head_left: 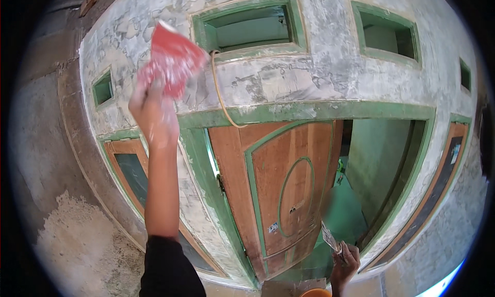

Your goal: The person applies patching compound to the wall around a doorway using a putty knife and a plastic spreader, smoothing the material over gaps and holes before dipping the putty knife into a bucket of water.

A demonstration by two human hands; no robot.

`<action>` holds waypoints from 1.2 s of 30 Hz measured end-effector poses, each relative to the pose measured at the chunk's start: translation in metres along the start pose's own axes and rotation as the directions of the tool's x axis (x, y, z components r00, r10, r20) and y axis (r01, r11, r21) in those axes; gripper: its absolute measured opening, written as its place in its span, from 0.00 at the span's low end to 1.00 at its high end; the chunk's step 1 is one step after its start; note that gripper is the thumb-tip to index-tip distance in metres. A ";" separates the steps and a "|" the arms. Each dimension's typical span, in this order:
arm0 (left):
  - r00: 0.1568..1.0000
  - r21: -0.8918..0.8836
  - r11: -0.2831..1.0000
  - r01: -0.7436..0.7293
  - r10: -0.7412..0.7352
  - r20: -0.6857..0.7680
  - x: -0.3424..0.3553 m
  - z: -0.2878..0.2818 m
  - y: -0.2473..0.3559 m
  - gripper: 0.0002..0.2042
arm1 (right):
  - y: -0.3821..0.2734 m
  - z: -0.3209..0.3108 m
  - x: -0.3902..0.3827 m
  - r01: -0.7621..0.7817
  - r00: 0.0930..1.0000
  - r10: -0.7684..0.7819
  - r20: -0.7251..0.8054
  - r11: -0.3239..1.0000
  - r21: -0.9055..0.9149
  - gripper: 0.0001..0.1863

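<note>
My left hand (154, 111) is raised high at the left, its fingers closed on a red plastic putty spreader (178, 52) smeared with white paste. The spreader is in front of the patchy grey-white wall (129, 39), beside a green-framed vent opening; it is blurred, and I cannot tell whether it touches the wall. Low on the right, my right hand (346, 263) grips a putty knife (328, 238), whose paste-coated blade points up and left. Part of its handle is hidden by my fingers. Below that hand, the rim of an orange bucket (315, 293) shows at the lower edge.
A brown wooden door (268, 194) with green trim stands ajar in a green frame (330, 110). From the vent opening (252, 29) hangs a yellowish cable (219, 91). A second vent (389, 37) is farther right. Windows flank the doorway, and a rough, broken wall patch (82, 235) is at far left.
</note>
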State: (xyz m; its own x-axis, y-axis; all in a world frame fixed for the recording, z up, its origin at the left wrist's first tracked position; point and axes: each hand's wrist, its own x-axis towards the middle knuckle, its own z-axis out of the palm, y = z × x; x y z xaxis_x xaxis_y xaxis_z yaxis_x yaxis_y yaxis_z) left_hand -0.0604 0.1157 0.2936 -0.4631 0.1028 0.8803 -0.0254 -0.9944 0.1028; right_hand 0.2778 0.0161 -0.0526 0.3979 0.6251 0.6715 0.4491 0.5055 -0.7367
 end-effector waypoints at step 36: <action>0.806 0.812 0.078 -0.579 0.203 0.556 0.087 0.031 -0.112 0.23 | 0.008 0.001 0.008 -0.076 0.996 0.078 -0.036 0.995 0.058 0.21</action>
State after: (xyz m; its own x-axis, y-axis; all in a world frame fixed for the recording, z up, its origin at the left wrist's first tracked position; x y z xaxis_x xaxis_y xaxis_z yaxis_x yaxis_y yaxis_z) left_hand -0.0709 0.2373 0.3730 0.1135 -0.1045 0.9880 0.9852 -0.1167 -0.1256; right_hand 0.2838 0.0260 -0.0529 0.4604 0.6410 0.6141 0.3702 0.4901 -0.7891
